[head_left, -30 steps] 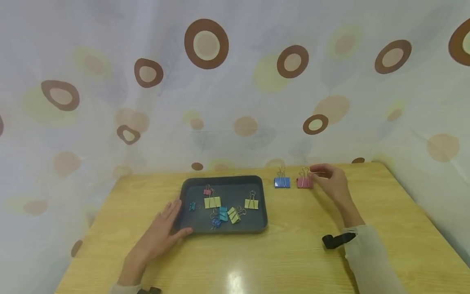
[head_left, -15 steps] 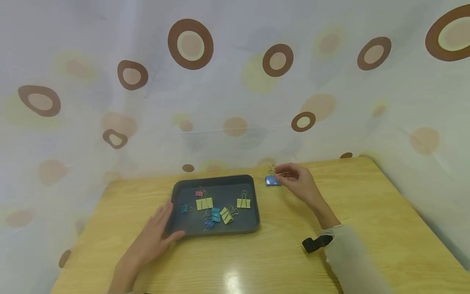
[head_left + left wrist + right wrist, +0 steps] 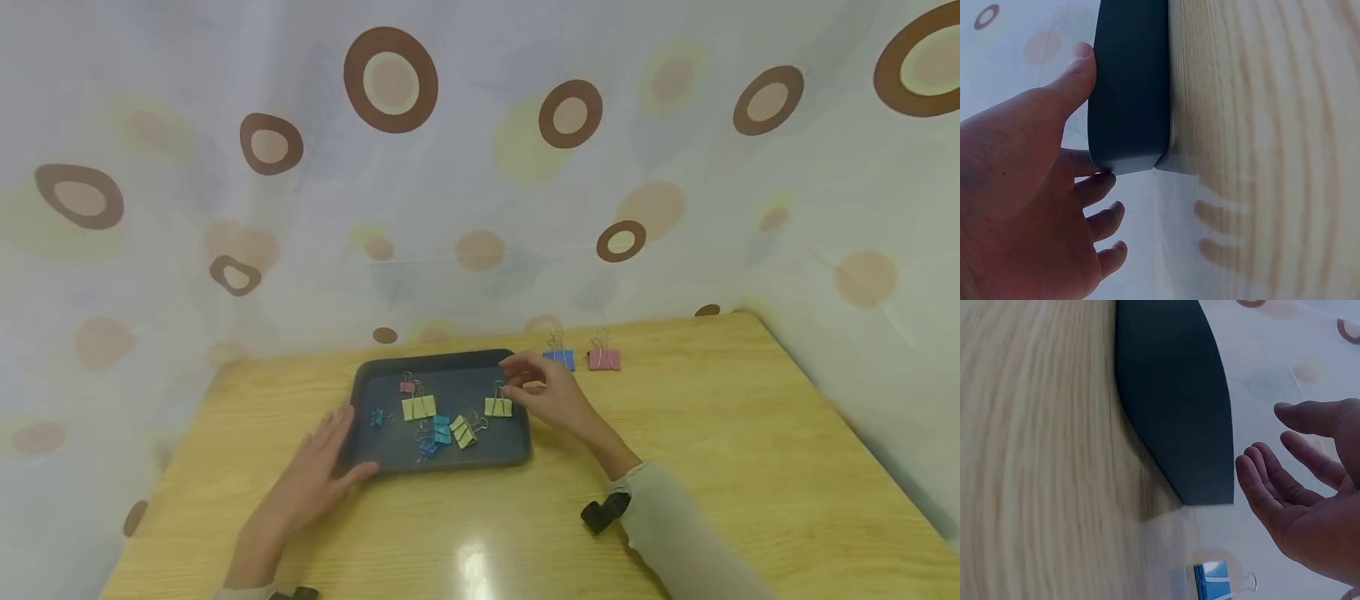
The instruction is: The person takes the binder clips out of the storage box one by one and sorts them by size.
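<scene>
Your left hand (image 3: 315,479) lies flat on the bench (image 3: 750,467) at the tray's near-left corner, fingers straight and spread. The thumb presses the outer wall of the dark tray (image 3: 442,363); the left wrist view shows the same contact, thumb (image 3: 1075,78) along the tray wall (image 3: 1132,81), fingertips at the corner. Left grip: wide, holding nothing.

The tray sits left of centre, toward the far edge of the bench. In it, left to right: a small teal clip (image 3: 377,417), a small pink clip (image 3: 407,386) near the far wall, a large yellow clip (image 3: 418,407), a blue clip (image 3: 426,448) and a teal clip (image 3: 442,430) touching in the middle, a tilted yellow clip (image 3: 463,432), and a yellow clip (image 3: 498,406) at the right wall.

Your right hand (image 3: 543,392) hovers over the tray's far-right corner, fingertips just beside that last yellow clip, not visibly touching it. The right wrist view shows loosely curved fingers (image 3: 1272,487) with an empty palm. Right grip: relaxed, holding nothing.

Beyond the tray, near the far edge of the bench, a blue binder clip (image 3: 559,358) and a pink binder clip (image 3: 603,358) stand side by side, handles up, apart from each other.
</scene>
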A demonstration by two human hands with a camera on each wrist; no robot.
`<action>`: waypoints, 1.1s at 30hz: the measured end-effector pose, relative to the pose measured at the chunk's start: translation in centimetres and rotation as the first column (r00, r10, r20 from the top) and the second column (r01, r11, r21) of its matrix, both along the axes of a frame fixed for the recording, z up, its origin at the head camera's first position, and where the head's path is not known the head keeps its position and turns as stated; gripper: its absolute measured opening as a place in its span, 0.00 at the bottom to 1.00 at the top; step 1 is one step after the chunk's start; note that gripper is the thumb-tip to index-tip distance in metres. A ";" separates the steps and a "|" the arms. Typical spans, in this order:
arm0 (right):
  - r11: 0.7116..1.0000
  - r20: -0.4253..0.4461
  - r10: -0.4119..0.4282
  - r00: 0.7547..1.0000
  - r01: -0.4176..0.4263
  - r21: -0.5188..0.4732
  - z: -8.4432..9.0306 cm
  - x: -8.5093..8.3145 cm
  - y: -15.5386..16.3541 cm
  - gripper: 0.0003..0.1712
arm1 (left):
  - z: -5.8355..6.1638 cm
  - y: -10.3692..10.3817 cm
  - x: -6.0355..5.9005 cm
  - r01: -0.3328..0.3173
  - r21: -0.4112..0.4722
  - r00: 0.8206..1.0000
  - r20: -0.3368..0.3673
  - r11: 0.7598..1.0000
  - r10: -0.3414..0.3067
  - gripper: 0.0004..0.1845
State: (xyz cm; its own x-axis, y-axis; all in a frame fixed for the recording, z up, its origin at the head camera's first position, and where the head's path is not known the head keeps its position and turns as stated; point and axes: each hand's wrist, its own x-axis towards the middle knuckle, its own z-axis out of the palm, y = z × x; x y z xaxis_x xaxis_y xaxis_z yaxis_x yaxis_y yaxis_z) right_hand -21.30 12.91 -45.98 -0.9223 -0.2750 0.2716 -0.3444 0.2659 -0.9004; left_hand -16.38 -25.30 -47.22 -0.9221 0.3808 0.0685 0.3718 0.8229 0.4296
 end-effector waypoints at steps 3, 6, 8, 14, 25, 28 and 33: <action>1.000 -0.008 0.024 1.000 -0.024 0.021 0.2 0.2 -1.3 0.19 | 0.0 0.1 0.0 0.000 0.003 1.000 0.004 1.000 0.000 0.50; 0.998 -0.010 0.054 0.998 -0.054 0.042 0.5 0.0 -2.9 0.19 | 0.0 0.2 0.0 -0.002 0.004 1.000 0.009 1.000 0.002 0.50; 0.995 -0.003 0.077 0.997 -0.076 0.061 0.6 -0.2 -4.0 0.19 | 0.0 0.2 0.0 -0.003 0.004 1.000 0.010 1.000 0.003 0.50; 0.984 0.024 0.068 0.997 -0.071 0.163 0.5 -0.9 -6.7 0.22 | -0.2 0.5 -0.2 0.010 0.025 1.000 -0.017 1.000 -0.009 0.50; 0.945 0.147 -0.005 0.989 -0.043 0.323 -0.3 -2.6 -11.5 0.19 | 0.4 0.1 0.0 0.003 0.016 1.000 0.004 1.000 -0.003 0.50; 0.936 0.154 -0.013 0.988 -0.042 0.349 -0.6 -2.9 -12.5 0.18 | 0.5 -0.1 0.1 0.004 0.015 1.000 -0.010 1.000 -0.003 0.49; 0.916 0.177 -0.047 0.983 -0.028 0.400 -0.7 -3.1 -12.9 0.17 | 0.1 0.2 0.0 0.016 0.018 1.000 -0.019 1.000 -0.015 0.50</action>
State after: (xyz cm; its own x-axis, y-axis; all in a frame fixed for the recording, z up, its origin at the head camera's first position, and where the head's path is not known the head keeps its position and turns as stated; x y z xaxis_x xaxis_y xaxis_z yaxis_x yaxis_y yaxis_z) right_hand -24.37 0.01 -46.72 -0.9481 -0.3168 -0.0285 -0.1836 0.6181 -0.7644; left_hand -16.42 -25.11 -47.11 -0.9146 0.3936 0.0928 0.3926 0.8091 0.4374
